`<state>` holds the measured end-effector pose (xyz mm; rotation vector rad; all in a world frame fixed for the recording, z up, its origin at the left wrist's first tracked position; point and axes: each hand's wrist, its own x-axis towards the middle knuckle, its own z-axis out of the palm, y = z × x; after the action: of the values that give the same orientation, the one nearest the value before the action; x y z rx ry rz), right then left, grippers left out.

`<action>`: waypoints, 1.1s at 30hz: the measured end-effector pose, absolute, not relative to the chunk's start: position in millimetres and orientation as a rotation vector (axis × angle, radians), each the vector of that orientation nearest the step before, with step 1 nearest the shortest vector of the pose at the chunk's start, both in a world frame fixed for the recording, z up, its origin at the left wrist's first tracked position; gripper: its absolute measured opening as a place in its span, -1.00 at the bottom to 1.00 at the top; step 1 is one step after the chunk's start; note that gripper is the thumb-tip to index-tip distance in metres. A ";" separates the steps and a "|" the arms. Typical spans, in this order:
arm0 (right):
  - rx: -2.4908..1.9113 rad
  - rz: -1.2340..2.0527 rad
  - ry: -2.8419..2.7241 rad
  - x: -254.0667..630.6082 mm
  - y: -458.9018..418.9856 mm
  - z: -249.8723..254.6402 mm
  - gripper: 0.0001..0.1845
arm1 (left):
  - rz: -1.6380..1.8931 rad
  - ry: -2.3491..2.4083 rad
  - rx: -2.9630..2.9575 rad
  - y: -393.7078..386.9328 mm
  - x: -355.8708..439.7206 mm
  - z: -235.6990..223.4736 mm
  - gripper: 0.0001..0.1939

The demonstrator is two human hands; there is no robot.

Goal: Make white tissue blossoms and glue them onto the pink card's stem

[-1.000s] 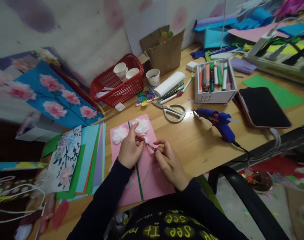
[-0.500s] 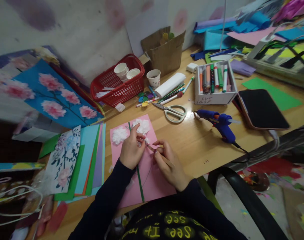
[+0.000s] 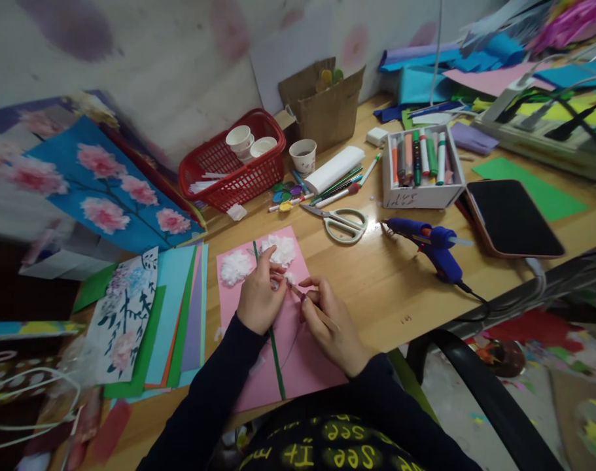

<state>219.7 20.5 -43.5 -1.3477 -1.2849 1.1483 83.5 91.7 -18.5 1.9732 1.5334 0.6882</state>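
On the pink sheet (image 3: 307,366) a green stripe (image 3: 274,356) runs lengthwise, with two fluffy white paper blossoms (image 3: 235,267) near its top. My left hand (image 3: 262,291) rests over the sheet's middle, fingers closed around a small white crumpled paper piece (image 3: 289,278). From the right, my right hand (image 3: 334,327) grips a thin wooden stick-like tool (image 3: 296,290) in a pinch. The tool's tip meets the white piece at my left fingertips. Exactly what kind of tool it is, I cannot make out.
Beyond the sheet lie scissors (image 3: 344,226) and a blue glue gun (image 3: 428,242). A marker box (image 3: 422,196), phone (image 3: 513,219), paper cup (image 3: 303,157) and red basket (image 3: 233,190) stand further back. Coloured paper sheets (image 3: 177,314) are stacked to the left.
Both hands keep almost the same pose over the pink sheet. The whole view has shifted very slightly; nothing has been taken up or let go.
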 end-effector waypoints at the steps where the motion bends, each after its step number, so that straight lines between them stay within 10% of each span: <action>1: -1.352 1.142 -1.294 219.6 20.6 -43.4 -0.81 | 0.689 1.531 1.973 91.7 83.4 -18.7 -0.40; 12: -1.432 1.101 -1.351 218.1 21.6 -37.2 -0.78 | 0.663 1.488 2.210 73.9 67.9 -11.1 -0.49; 19: -1.529 1.008 -1.537 215.4 31.8 -19.9 -0.77 | 0.356 1.790 2.392 28.3 37.9 -27.1 -0.01; 33: -1.611 0.950 -1.641 198.3 47.1 -7.7 -0.88 | 0.295 1.735 2.268 29.7 40.8 -20.5 -0.03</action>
<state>198.3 47.1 -7.7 -1.6111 -1.6406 0.9504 40.8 29.7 -20.5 2.2676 1.7353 0.2946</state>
